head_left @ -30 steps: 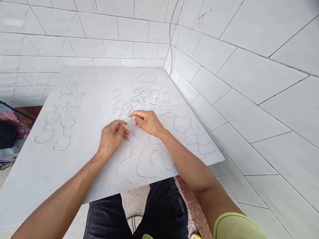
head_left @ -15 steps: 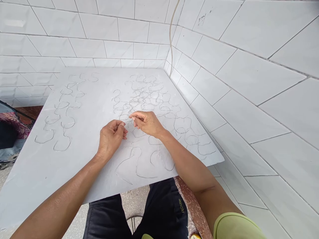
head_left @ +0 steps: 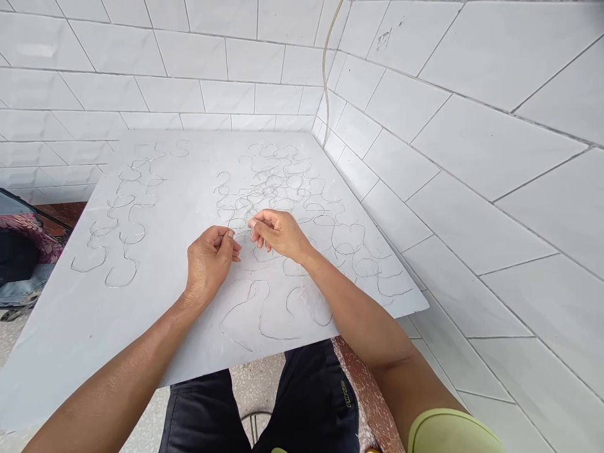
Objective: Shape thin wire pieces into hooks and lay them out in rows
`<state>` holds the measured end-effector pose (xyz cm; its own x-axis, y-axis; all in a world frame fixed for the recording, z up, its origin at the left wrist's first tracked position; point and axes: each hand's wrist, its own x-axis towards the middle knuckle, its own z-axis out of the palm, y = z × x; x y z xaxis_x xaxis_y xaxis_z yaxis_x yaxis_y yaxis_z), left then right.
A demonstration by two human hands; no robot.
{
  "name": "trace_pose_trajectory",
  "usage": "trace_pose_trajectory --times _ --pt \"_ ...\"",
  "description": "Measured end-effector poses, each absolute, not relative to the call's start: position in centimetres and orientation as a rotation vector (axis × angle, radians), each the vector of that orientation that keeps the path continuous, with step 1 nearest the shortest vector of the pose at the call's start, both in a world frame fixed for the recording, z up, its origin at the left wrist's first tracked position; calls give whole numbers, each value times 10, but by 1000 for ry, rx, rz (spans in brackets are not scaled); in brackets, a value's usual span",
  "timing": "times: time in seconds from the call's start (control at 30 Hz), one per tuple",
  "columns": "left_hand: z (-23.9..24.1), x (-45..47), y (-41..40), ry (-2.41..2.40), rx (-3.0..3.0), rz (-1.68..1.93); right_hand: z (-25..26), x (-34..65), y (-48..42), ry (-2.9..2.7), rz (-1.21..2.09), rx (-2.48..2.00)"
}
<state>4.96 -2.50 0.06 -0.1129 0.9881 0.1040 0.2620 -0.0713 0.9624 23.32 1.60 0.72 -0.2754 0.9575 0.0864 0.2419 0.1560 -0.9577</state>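
Note:
My left hand [head_left: 212, 261] is above the white board [head_left: 160, 327], thumb and forefinger pinched together on what looks like a thin wire. Just to its right, my right hand [head_left: 277, 234] has thumb and index finger pressed together, the other fingers curled. What sits in that pinch is too fine to make out. Beyond and beneath the hands lies a tangled spread of curved wires [head_left: 268, 179]. Nearer my body, a few larger bent wires [head_left: 279, 338] rest on the board. Along the left side, S-shaped wires [head_left: 121, 287] lie in a linked row.
White tiled walls [head_left: 495, 126] border the board at the back and right. A thin cable [head_left: 325, 69] hangs down the corner. Off the left edge are a dark bag-like item [head_left: 17, 255] and patterned cloth. My legs [head_left: 309, 390] are under the front edge.
My right hand's fingertips have shifted slightly right and its fingers have drawn in. My left hand keeps its pinch almost in place. The view has tilted slightly.

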Motion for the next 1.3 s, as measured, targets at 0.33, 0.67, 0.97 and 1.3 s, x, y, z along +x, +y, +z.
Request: trace_pose_trajectory --times 0.33,0.67,0.97,1.3 --pt "1 49 -26 1396 1403 1261 9 236 17 -1657 1198 -1122" --pt "-6 38 -14 1333 1400 1353 16 239 22 -1632 1184 -1133" --pt "-11 32 -7 1283 1402 1381 41 236 23 -1739 1259 -1022" --pt "-9 26 -7 1399 1380 1373 36 228 45 -1758 1382 -1028"
